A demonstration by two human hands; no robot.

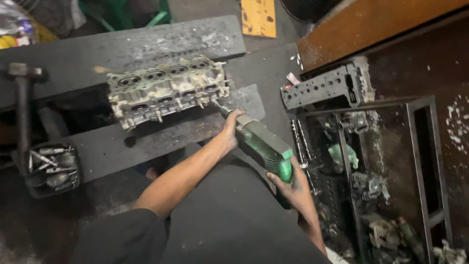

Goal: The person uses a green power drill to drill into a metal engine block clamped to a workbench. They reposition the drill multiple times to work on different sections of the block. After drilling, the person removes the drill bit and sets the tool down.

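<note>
A green power drill (pixel 261 146) with a black rear lies slanted, its nose up-left and its metal chuck meeting the right end of a cylinder head (pixel 166 90). The head is a grimy grey-green casting, long and blocky, with a row of round openings along its top. It rests across dark, dusty planks, tipped slightly.

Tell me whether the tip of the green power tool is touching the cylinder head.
Touching. The head view shows the green power tool, held by the left hand and right hand, with its metal tip meeting the near right edge of the cylinder head, no gap visible.
</note>
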